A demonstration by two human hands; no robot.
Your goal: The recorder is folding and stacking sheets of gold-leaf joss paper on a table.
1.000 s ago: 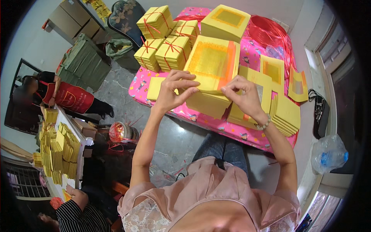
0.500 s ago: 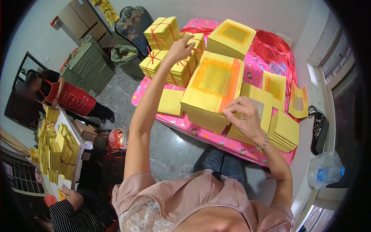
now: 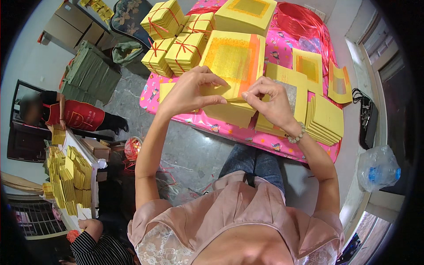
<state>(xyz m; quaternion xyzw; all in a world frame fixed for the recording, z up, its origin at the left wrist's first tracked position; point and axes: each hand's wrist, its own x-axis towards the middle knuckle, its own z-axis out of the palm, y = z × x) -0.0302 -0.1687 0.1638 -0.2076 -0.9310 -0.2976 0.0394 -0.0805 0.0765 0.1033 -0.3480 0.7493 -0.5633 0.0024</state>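
Note:
A tall stack of yellow paper sheets (image 3: 236, 48), printed with a gold patch and an orange band, stands on a pink patterned tablecloth (image 3: 276, 55). My right hand (image 3: 273, 102) pinches the top sheet at the stack's near right corner. Over the near left edge hovers my left hand (image 3: 187, 92), thumb and fingers apart, with nothing seen between them. Beside the stack, to the right, lie a low pile with a silver patch (image 3: 287, 79) and a fanned pile of plain yellow packs (image 3: 325, 118). Yellow bundles tied with red string (image 3: 184, 53) sit behind my left hand.
Another printed stack (image 3: 244, 11) and a coil of red string (image 3: 300, 22) lie farther back. On the left, a person in a red apron (image 3: 81, 112) stands by a table of yellow packs (image 3: 73, 176); a striped sleeve (image 3: 97, 247) shows nearer. Green sacks (image 3: 90, 75) stand beyond.
My left hand has come back from the tied bundles to the stack's near edge, beside my right hand. My right hand still pinches at the corner. The whole view has shifted slightly.

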